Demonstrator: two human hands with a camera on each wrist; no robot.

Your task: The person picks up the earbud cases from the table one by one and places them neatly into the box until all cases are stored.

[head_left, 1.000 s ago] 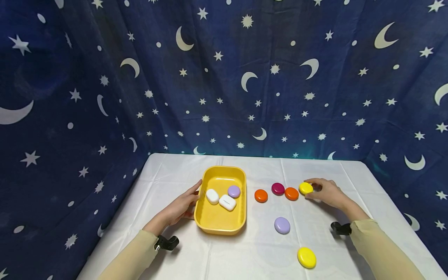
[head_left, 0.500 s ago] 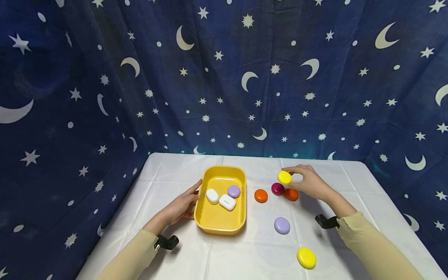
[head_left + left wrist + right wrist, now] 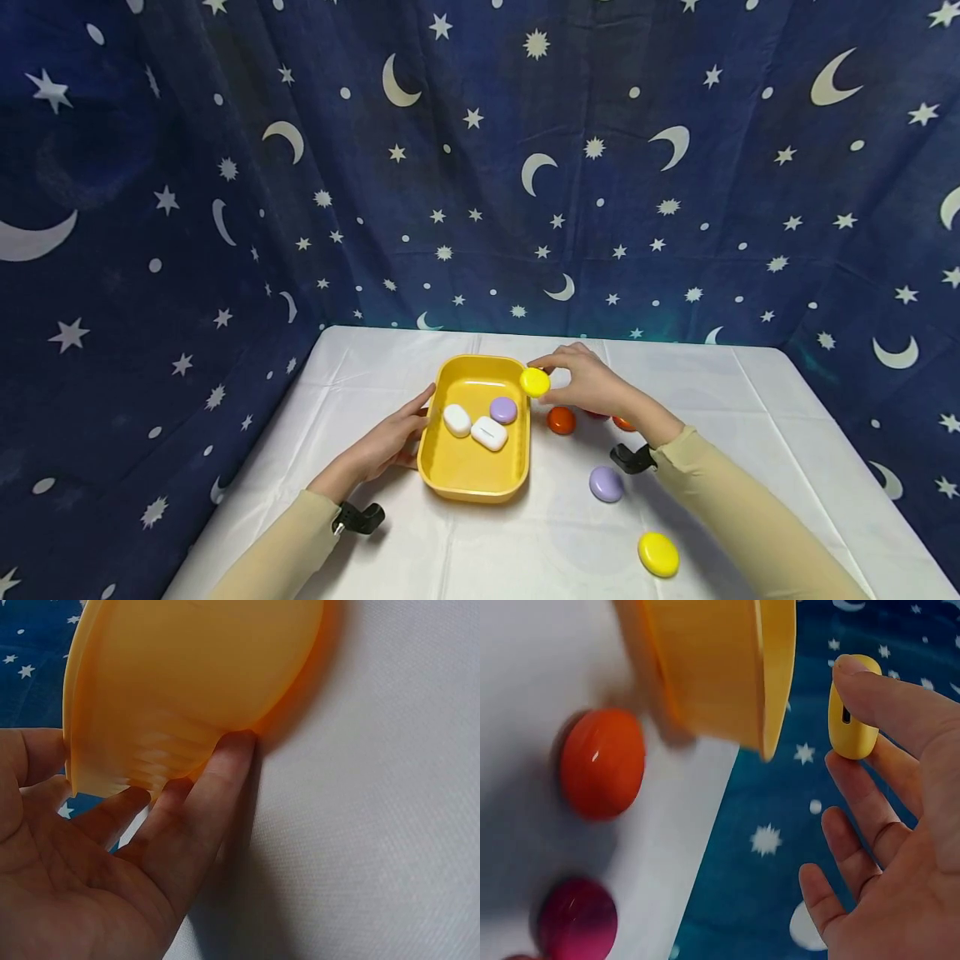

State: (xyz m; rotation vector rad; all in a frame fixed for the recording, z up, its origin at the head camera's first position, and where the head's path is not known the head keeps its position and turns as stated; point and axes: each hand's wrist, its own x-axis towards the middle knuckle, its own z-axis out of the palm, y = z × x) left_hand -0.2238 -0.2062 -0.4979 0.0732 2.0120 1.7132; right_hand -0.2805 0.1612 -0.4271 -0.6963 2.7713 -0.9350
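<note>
At the left, your left hand (image 3: 382, 446) rests its fingers against the outer left wall of the yellow rectangular tray (image 3: 472, 477), apparently plastic, and looks to be steadying it. Inside, left to right, lie a glossy white oval piece (image 3: 457, 421), a white rounded-rectangular piece (image 3: 489, 434) and a smooth lilac disc (image 3: 503, 410).

Over the tray's right rim, towards the far corner, your right hand (image 3: 588, 383) pinches a glossy yellow disc (image 3: 535, 382), likely plastic, between thumb and fingers; it hangs raised, apart from the tray wall. The step in hand seems to be placing that disc in the tray. The next move probably calls for bringing it left past the rim, lowering it and releasing it on bare floor at the far end.

Further right, a shiny orange disc (image 3: 561, 421) lies near the tray, then a crimson disc (image 3: 577, 921), a second lilac disc (image 3: 606, 484), another orange disc (image 3: 624, 424), partly hidden, and, nearest you, a second yellow disc (image 3: 658, 555).
</note>
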